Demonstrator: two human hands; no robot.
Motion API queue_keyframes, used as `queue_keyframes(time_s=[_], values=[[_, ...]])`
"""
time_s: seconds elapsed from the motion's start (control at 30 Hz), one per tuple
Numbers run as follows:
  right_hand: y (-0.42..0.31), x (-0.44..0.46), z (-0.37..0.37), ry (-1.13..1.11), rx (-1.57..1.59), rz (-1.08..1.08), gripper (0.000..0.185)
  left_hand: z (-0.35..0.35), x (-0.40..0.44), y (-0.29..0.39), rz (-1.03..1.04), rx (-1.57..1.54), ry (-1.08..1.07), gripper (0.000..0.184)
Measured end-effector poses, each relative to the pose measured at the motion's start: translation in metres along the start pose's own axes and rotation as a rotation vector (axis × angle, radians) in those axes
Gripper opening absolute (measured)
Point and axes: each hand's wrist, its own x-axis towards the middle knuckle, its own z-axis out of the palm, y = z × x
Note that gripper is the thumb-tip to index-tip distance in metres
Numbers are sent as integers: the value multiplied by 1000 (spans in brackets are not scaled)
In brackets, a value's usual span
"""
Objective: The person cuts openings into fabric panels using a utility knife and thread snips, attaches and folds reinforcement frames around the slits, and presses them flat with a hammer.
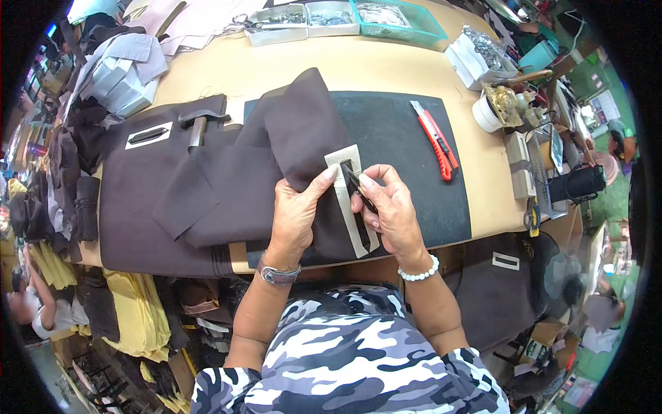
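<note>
Pinching the pale frame on the brown cloth over the mat, left hand probably keeps it steady so right hand, pinching 1 black thing, can work there.

- A turquoise basket is standing at the far side of the table.
- Beside it there are two pale trays, containing small parts.
- A white tub stands on the right.
- A red cutter lies nearer.
- Yellow cloths are located at lower left.
</note>
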Motion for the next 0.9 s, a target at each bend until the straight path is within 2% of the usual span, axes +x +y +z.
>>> queue_keyframes(time_s=[0.3,0.37,0.57,0.7,0.9], values=[[3,0,0,4,50,12,19,-1,-3,5,42,91,-67,17],[7,1,-1,10,44,5,19,2,-4,7,48,108,-30,16],[5,-14,7,116,-287,-97,21,11,2,-3,93,30,118,15],[11,-27,12,122,-169,-20,20,15,0,-17,126,-26,187,17],[22,-25,18,219,-154,-131,19,23,-10,-23,174,-16,222,16]])
